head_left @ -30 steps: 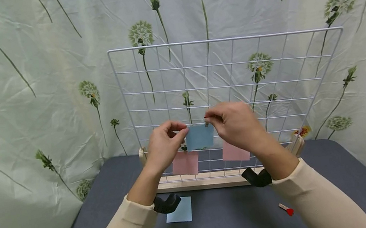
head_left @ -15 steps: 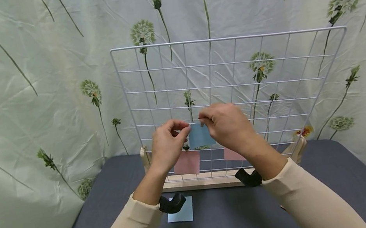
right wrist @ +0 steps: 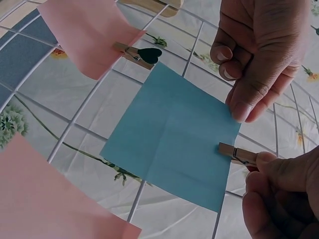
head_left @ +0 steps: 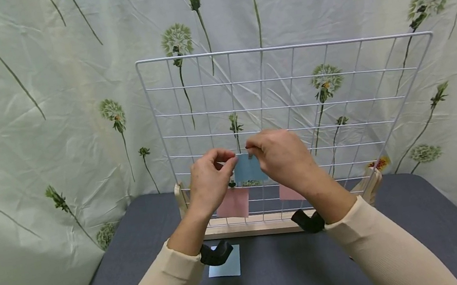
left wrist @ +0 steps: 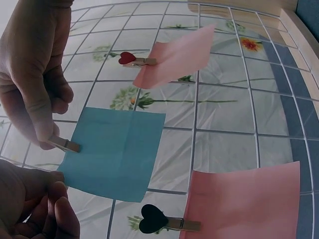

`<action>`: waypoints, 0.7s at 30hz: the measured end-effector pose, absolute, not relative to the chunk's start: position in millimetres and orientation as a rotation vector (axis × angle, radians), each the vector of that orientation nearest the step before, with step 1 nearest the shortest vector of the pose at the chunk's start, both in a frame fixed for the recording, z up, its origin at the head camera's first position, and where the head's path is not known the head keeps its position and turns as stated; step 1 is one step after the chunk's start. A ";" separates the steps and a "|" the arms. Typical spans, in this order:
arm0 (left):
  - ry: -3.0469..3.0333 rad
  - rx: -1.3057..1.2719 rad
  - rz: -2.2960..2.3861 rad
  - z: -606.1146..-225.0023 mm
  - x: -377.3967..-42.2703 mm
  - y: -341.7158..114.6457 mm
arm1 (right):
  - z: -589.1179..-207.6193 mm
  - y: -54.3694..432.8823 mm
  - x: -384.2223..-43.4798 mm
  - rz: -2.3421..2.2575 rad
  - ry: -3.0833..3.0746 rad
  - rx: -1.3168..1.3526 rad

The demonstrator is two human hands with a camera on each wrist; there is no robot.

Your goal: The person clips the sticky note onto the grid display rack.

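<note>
A square blue sheet of paper [head_left: 248,169] is held against the white wire grid [head_left: 289,104]. My left hand [head_left: 211,177] pinches the sheet's upper left corner between thumb and finger. Beside it, my right hand [head_left: 283,154] pinches a small wooden clothespin [right wrist: 239,153] whose tip sits over the sheet's top edge. Whether that clothespin also bites a wire cannot be told. Below hang two pink sheets, the left one [head_left: 233,203] with a dark green heart clothespin [left wrist: 154,219] and the right one [left wrist: 182,57] with a red heart clothespin [left wrist: 133,60].
Another light blue sheet [head_left: 229,263] lies on the dark grey tabletop [head_left: 283,272], partly behind the left wrist strap. The grid stands in a wooden base [head_left: 250,229]. A flowered curtain [head_left: 77,135] hangs behind. My right sleeve [head_left: 385,242] covers most of something small on the table.
My right hand has moved a little left with the clothespin, closer to my left hand. The red heart clothespin on the table is now almost hidden by my right sleeve.
</note>
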State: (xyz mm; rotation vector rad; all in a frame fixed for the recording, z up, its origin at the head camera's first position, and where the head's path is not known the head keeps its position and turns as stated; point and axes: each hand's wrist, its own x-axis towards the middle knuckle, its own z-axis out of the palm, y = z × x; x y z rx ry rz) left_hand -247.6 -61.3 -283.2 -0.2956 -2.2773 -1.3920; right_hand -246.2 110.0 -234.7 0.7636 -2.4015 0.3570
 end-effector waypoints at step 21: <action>-2.285 -0.251 -1.401 -293.7 -243.1 -75.5 | -231.1 107.3 -245.0 0.315 -2.449 0.699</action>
